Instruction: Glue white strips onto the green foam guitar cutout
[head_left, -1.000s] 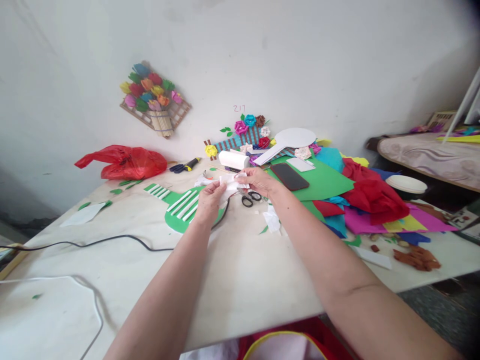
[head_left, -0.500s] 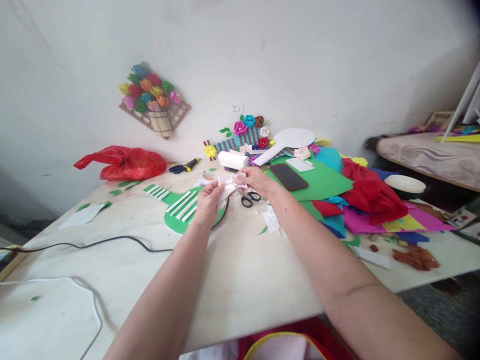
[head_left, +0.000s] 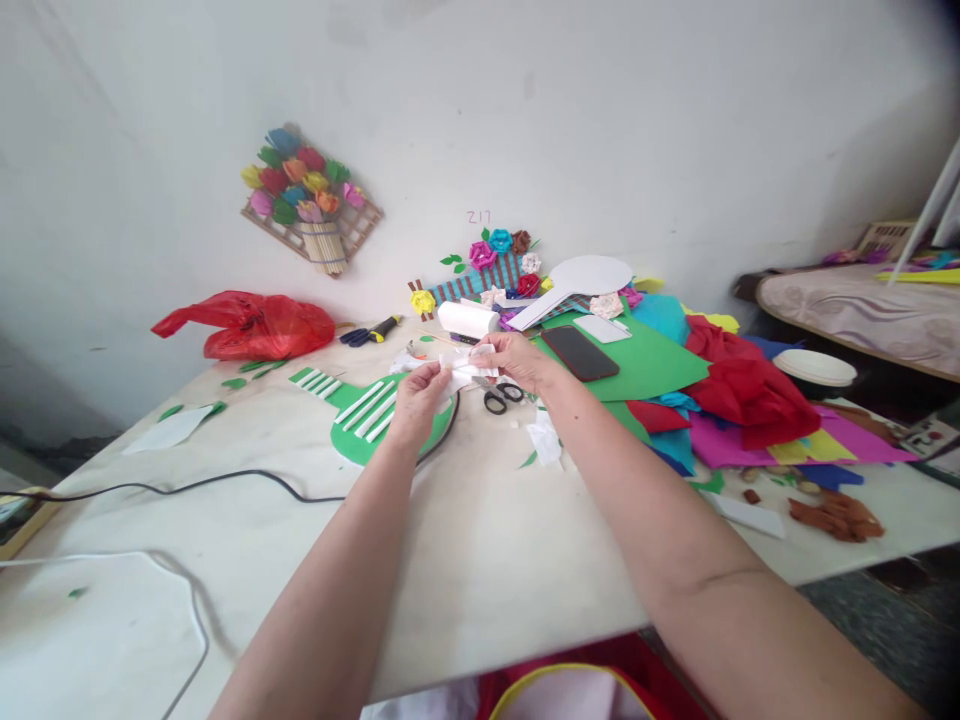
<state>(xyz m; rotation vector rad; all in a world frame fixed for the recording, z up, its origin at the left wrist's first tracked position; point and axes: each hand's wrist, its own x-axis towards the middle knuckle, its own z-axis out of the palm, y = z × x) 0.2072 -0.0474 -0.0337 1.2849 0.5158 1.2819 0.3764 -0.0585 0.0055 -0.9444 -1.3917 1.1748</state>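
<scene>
A small piece of white crepe-like paper (head_left: 466,366) is stretched between my two hands above the table. My left hand (head_left: 420,398) pinches its left end, and my right hand (head_left: 514,362) grips the right end. Below and left of the hands lies a green guitar-shaped cutout (head_left: 352,440) with white paper strips glued or laid across it; my left hand hides part of its edge. Black-handled scissors (head_left: 501,397) rest just under my right hand. A scrap of white paper (head_left: 544,438) lies near my right forearm.
A red plastic bag (head_left: 255,325) and pliers (head_left: 370,331) lie at the back left. Behind the hands is a white roll (head_left: 468,320). To the right are a phone (head_left: 579,352), green sheets and crumpled coloured paper (head_left: 750,385). A black cable (head_left: 255,474) crosses the left side.
The white paper between my hands now looks flatter and more spread out; its left part no longer hangs down as far. Both hands stay in nearly the same place.
</scene>
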